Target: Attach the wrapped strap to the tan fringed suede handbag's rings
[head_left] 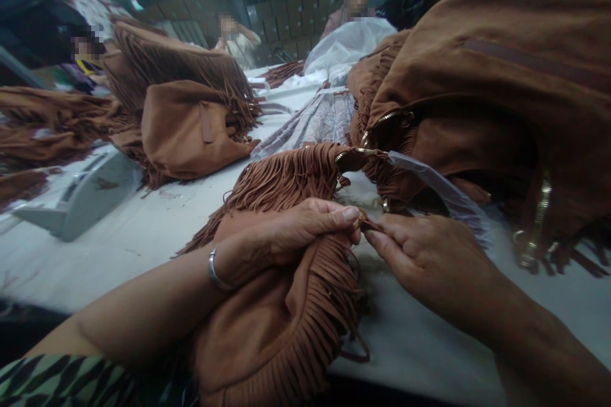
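Observation:
A brown suede-like bag (252, 337) with long fringe lies at the table's front edge, its lower part hanging toward me. My left hand (305, 229) is closed across its upper edge, thumb and finger pinching a small gold-coloured metal fitting (363, 213). Facing it, my right hand (424, 251) pinches a narrow brown strap (372, 225) that meets the fitting. The fingertips hide how the two are joined. Behind my hands arches a handle wrapped in clear plastic (439, 186), and near its left end is another gold fitting (341, 158).
Large brown bags (501, 63) are heaped at the right, with gold zips hanging down. Another brown bag (181, 130) and a grey plastic stand (98, 194) are on the left of the white table (157, 222). Several people stand beyond; stacked cartons (286, 13) line the back.

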Demonstrator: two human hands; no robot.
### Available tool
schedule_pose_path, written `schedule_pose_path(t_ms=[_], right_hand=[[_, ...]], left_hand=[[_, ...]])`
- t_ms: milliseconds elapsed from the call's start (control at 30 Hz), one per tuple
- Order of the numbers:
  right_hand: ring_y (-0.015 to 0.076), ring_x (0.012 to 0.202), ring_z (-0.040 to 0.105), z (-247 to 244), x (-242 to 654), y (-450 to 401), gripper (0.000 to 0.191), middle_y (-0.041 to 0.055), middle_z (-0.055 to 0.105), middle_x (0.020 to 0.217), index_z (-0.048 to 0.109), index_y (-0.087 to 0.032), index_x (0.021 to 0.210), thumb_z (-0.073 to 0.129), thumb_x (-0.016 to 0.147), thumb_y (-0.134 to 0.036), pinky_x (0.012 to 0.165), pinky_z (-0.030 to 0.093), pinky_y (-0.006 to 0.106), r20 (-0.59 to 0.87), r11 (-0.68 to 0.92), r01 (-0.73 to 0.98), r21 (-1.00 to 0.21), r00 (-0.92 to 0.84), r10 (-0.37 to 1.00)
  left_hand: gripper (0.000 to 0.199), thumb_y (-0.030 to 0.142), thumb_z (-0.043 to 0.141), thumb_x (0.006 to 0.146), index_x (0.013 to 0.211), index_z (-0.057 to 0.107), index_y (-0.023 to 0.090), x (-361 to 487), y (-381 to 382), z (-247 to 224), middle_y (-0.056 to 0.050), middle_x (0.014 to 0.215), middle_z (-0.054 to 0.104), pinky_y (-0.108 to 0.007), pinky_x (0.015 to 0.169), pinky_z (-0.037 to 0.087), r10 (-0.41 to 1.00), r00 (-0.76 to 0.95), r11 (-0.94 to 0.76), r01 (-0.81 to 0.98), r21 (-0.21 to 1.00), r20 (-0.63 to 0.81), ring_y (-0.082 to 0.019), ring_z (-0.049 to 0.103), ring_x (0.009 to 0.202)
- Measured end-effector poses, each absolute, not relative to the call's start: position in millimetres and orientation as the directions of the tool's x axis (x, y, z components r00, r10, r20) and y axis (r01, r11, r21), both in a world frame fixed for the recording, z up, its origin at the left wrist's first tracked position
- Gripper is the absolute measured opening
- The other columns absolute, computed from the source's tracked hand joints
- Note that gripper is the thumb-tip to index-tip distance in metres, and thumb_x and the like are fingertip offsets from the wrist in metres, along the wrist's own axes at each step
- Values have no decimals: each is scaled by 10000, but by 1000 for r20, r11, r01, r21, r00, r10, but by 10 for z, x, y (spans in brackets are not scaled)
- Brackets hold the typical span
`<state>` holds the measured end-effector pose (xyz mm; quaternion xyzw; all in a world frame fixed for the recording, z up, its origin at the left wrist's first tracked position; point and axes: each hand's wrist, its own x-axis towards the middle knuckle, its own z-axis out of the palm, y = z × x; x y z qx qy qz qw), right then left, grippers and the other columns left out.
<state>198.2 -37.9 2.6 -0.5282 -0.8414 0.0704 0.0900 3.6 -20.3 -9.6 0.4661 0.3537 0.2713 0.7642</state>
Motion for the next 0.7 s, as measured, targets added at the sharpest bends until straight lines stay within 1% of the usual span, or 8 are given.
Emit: schedule_pose_path(t_ms=[133, 200, 300, 367, 400, 467, 533, 700], right_hand=[[165, 636, 598, 20, 2030, -369, 277, 32, 649, 664, 669, -194, 761, 435, 877, -284, 598, 351, 273, 148, 498, 828, -259, -475, 867], [154, 617, 579, 37, 2053, -359, 286, 27, 624, 629, 653, -183, 711, 437, 874, -276, 599, 358, 263, 165, 521, 796, -308, -494, 853], [135, 551, 531, 95, 2097, -329, 326, 9, 560, 558, 593, -176, 613, 436, 872, -295, 554, 347, 251, 136, 540, 712, -448, -543, 829], [118, 497, 486, 134, 2127, -303, 363, -1, 512, 517, 545, -172, 565, 424, 878, -312, 510, 326, 242, 133, 521, 652, -551, -547, 826], [113, 479, 468, 146, 2137, -291, 368, -3, 497, 507, 527, -172, 552, 424, 876, -312, 494, 316, 241, 149, 510, 640, -575, -530, 835], [111, 471, 452, 144, 2136, -275, 347, -2, 494, 507, 513, -171, 550, 438, 864, -299, 482, 302, 242, 200, 511, 650, -562, -493, 847], [114, 479, 451, 112, 2104, -274, 317, 0, 507, 519, 517, -172, 570, 458, 859, -289, 481, 296, 244, 264, 522, 672, -526, -455, 851], [120, 500, 475, 50, 2061, -307, 388, 1, 523, 531, 531, -177, 584, 459, 911, -372, 506, 343, 243, 375, 484, 644, -592, -311, 873]], left_hand=[[401, 480, 699, 740, 740, 646, 82, 32, -151, -80, -33, 700, 567, -206, 608, 410, 699, 647, 427, -34, 904, -306, -87, 492, 615], [413, 495, 673, 758, 756, 653, 82, 15, -124, -80, -38, 691, 571, -216, 589, 408, 669, 663, 443, 7, 897, -335, -93, 492, 598], [434, 517, 649, 770, 769, 663, 83, -7, -106, -65, -45, 679, 586, -231, 597, 416, 638, 685, 437, 55, 898, -352, -104, 505, 594], [448, 528, 681, 735, 760, 668, 81, 0, -118, -44, -43, 665, 595, -235, 616, 425, 593, 712, 451, 95, 888, -377, -106, 513, 593], [454, 532, 700, 714, 752, 669, 81, 13, -128, -34, -42, 657, 597, -240, 624, 431, 571, 717, 466, 116, 877, -398, -108, 518, 592], [460, 538, 724, 682, 729, 668, 83, 48, -152, -24, -41, 644, 598, -248, 628, 439, 568, 706, 485, 128, 865, -423, -112, 523, 587], [447, 529, 727, 684, 722, 665, 88, 82, -168, -33, -35, 643, 597, -244, 616, 433, 610, 677, 474, 105, 874, -412, -106, 516, 583], [391, 471, 710, 733, 755, 671, 82, 69, -150, -101, -36, 690, 604, -225, 616, 411, 638, 682, 421, 80, 904, -357, -90, 498, 603]])
